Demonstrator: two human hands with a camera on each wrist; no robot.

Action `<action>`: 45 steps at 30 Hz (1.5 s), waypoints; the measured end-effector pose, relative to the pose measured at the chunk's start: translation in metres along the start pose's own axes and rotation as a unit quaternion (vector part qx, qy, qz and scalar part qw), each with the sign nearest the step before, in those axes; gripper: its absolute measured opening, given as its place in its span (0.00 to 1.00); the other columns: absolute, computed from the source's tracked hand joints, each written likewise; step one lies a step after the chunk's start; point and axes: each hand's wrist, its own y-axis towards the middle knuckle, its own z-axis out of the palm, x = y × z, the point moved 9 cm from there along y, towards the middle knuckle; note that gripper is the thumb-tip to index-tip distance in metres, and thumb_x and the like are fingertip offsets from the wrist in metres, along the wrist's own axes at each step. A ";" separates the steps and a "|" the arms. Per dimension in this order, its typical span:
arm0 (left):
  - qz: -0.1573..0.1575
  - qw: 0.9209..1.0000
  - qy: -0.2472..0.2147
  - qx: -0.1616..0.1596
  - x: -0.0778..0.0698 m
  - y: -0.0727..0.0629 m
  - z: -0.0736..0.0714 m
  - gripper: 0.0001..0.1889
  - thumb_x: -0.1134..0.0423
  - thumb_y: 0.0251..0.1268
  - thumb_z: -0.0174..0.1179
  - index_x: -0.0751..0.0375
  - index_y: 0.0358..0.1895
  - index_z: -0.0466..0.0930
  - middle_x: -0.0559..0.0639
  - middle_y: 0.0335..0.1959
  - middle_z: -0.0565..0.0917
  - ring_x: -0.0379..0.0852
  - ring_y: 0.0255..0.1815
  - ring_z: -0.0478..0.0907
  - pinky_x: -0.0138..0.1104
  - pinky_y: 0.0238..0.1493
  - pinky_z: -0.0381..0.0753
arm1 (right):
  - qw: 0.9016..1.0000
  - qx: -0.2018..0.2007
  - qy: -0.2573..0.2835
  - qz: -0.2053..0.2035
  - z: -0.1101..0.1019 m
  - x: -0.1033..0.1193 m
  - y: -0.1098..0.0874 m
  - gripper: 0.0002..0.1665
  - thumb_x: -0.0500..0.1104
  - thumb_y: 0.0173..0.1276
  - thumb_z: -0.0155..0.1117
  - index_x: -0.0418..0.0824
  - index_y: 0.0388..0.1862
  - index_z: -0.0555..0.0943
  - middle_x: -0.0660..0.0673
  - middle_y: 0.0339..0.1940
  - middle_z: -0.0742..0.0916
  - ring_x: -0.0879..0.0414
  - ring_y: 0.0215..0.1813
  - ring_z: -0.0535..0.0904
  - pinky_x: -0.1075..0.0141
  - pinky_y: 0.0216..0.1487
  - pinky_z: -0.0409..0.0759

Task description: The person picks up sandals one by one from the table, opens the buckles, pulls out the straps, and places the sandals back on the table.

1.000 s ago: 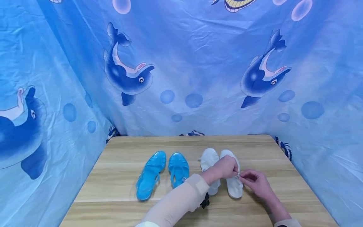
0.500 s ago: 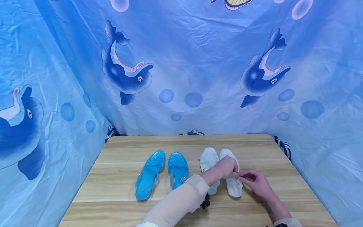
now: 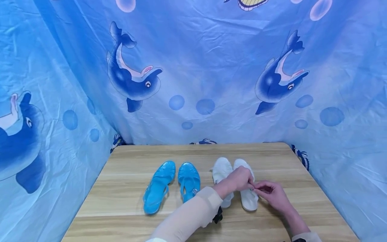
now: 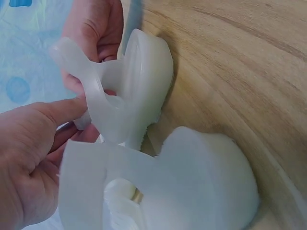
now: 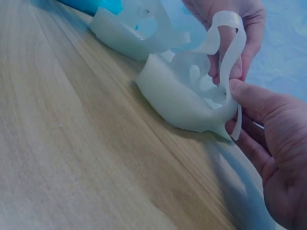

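A pair of white jelly sandals lies on the wooden table, toes pointing away. Over the right white sandal [image 3: 249,201] the two hands meet at its side strap [image 5: 232,98]. The left hand [image 3: 242,178] reaches across the left white sandal [image 3: 222,167] and pinches at the strap and its small buckle, which the fingers largely hide. From the right, the right hand [image 3: 273,195] pinches the strap's loose end [image 5: 237,127] between thumb and fingers. In the right wrist view the heel strap [image 5: 229,19] stands up in a loop.
A left blue sandal [image 3: 155,193] and a right blue sandal [image 3: 189,176] lie at the left of the table [image 3: 121,201]; the left sleeve [image 3: 190,215] partly covers the right one. A blue curtain [image 3: 187,67] with dolphins hangs behind and along both sides.
The fingertips of both hands have drawn slightly closer together at the strap. The head view has shifted a little; the sandals stay in place.
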 end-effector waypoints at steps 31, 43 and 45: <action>-0.033 0.986 -0.157 -0.047 0.022 -0.006 0.003 0.04 0.61 0.67 0.74 0.52 0.32 0.93 0.39 0.29 0.92 0.22 0.27 0.73 0.13 0.35 0.71 | 0.999 0.003 -0.018 -0.026 0.000 0.002 0.002 0.06 0.30 0.67 0.74 0.33 0.41 0.86 0.48 0.42 0.92 0.69 0.46 0.88 0.71 0.46 0.88; -0.011 0.993 -0.111 -0.038 0.014 -0.005 0.004 0.03 0.54 0.63 0.78 0.46 0.34 0.95 0.34 0.29 0.92 0.21 0.27 0.73 0.13 0.33 0.69 | 0.999 -0.009 -0.001 -0.038 0.000 0.000 0.000 0.06 0.27 0.66 0.74 0.30 0.41 0.87 0.55 0.43 0.92 0.72 0.47 0.87 0.71 0.46 0.89; -0.015 0.993 -0.110 -0.043 0.015 -0.006 0.004 0.04 0.54 0.63 0.78 0.46 0.32 0.95 0.35 0.28 0.92 0.21 0.26 0.74 0.12 0.34 0.69 | 0.999 -0.010 0.000 -0.039 0.000 0.001 0.000 0.06 0.28 0.66 0.74 0.30 0.41 0.86 0.54 0.43 0.92 0.72 0.47 0.87 0.71 0.46 0.89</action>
